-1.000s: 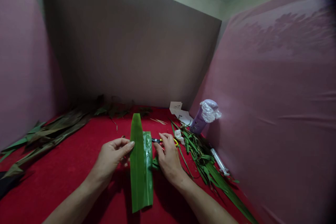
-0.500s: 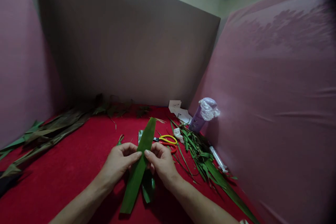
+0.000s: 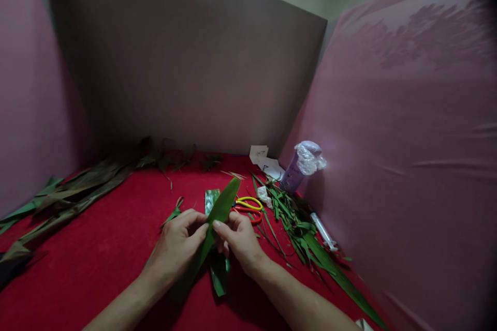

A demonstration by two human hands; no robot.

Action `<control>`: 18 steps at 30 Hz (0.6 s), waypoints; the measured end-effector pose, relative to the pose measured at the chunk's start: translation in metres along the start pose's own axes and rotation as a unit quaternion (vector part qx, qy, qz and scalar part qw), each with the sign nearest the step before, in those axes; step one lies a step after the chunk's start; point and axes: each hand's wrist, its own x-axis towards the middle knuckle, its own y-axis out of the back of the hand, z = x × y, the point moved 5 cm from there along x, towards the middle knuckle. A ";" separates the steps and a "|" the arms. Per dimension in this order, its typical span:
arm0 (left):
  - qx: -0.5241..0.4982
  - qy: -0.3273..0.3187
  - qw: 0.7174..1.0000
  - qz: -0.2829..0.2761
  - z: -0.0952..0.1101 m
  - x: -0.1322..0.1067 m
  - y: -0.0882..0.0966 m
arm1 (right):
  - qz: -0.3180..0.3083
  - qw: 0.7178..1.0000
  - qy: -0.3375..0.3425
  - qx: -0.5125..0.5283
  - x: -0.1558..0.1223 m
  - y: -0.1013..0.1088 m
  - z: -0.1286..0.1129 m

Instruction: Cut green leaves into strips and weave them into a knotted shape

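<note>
A long green leaf strip is pinched between both hands near its middle and slants up to the right. My left hand is closed on its left edge, thumb and fingers pressed together. Close beside it, my right hand grips the right edge with its thumb on the face. Under the hands lies a shiny green leaf strip on the red cloth; its middle is hidden. Scissors with yellow and red handles lie just beyond my right hand. A small looped leaf piece lies beyond my left hand.
A heap of cut leaf strips spreads at the right, beside a clear syringe-like tube. Behind stand a purple bottle wrapped in plastic at the top, white papers and crumpled tissue. Large dried leaves lie at the left.
The held leaf strip has turned and tilted, its tip now further right and its lower part darker behind my left hand. More of the looped piece and the shiny strip shows.
</note>
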 end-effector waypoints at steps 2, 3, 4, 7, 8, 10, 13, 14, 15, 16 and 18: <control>0.055 -0.038 0.998 0.003 0.004 -0.001 0.001 | 0.002 1.000 -0.001 0.000 0.000 0.000 0.000; 0.079 -0.056 0.995 0.004 0.006 -0.002 0.001 | 0.003 1.000 -0.001 -0.001 0.000 0.000 0.000; 0.101 -0.073 0.992 0.006 0.008 -0.002 0.000 | 0.002 1.000 0.000 -0.002 0.000 0.000 0.000; 0.142 -0.108 0.984 0.010 0.010 -0.005 -0.002 | 0.000 1.000 0.001 -0.007 0.000 0.000 0.000; 0.147 -0.116 0.982 0.011 0.010 -0.005 -0.003 | 0.001 1.000 0.003 -0.008 0.000 0.000 0.000; 0.145 -0.126 0.981 0.010 0.011 -0.006 -0.004 | 0.006 1.000 0.007 -0.010 0.000 0.000 -0.002; 0.127 -0.135 0.983 0.005 0.013 -0.007 -0.006 | 0.015 1.000 0.011 -0.015 0.000 0.001 -0.004; 0.121 -0.135 0.984 0.001 0.014 -0.008 -0.006 | 0.019 1.000 0.011 -0.016 -0.001 0.001 -0.005; 0.116 -0.133 0.984 -0.004 0.014 -0.008 -0.006 | 0.021 1.000 0.011 -0.017 -0.001 0.001 -0.006; 0.112 -0.131 0.985 -0.009 0.014 -0.008 -0.007 | 0.024 1.000 0.011 -0.017 -0.001 0.001 -0.006; 0.108 -0.127 0.986 -0.015 0.014 -0.009 -0.008 | 0.027 0.999 0.012 -0.016 -0.001 0.002 -0.007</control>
